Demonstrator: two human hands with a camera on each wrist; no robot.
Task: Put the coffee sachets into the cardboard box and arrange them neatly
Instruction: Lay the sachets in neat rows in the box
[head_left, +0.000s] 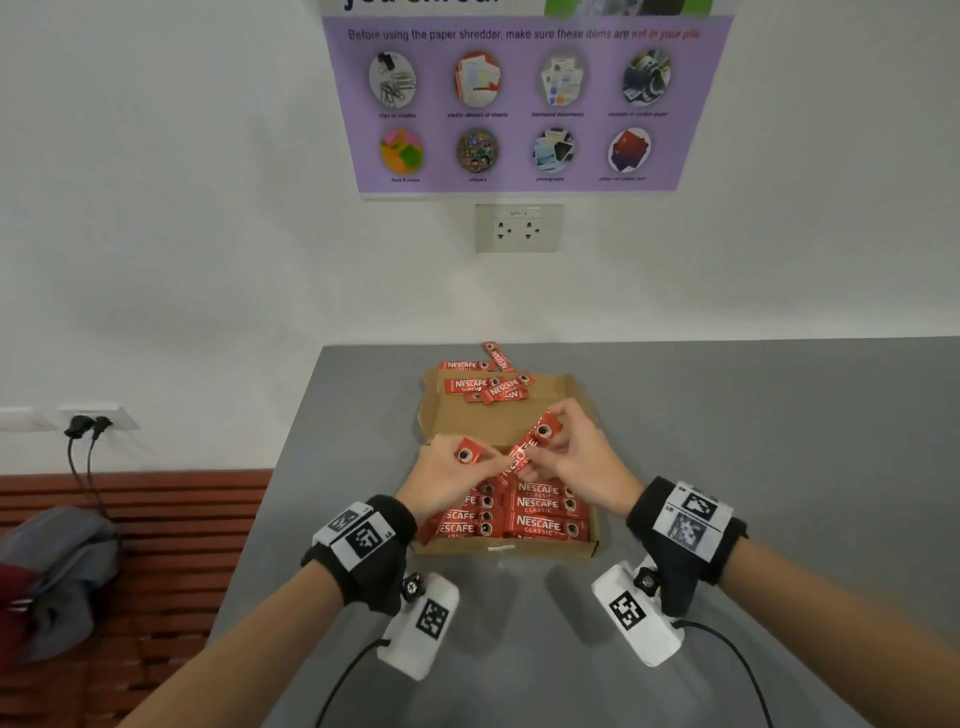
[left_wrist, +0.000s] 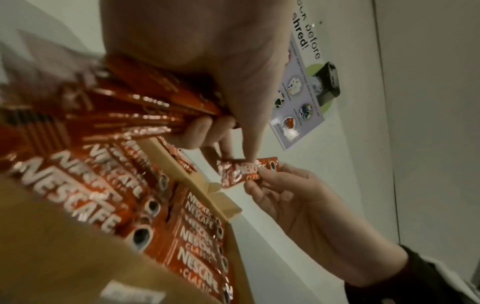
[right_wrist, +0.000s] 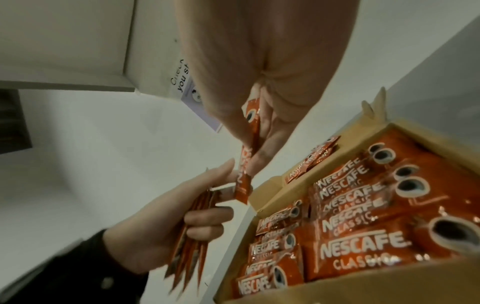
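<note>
Our left hand (head_left: 451, 474) clutching sachet bundle (right_wrist: 191, 236) over box (head_left: 503, 552), right hand (head_left: 576, 457) pinching one sachet (head_left: 530, 446). Neat rows near end, loose sachets (head_left: 485, 385) far end.

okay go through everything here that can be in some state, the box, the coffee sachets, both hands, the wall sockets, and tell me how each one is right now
Cardboard box: open, flap folded back, partly filled.
Sachets in box: in neat rows, face up.
Loose sachets: scattered on the flap and table behind.
Left hand: grips a bundle of sachets.
Right hand: pinches a single sachet.
Wall socket: nothing plugged in.
Lower-left socket: two plugs in.
</note>
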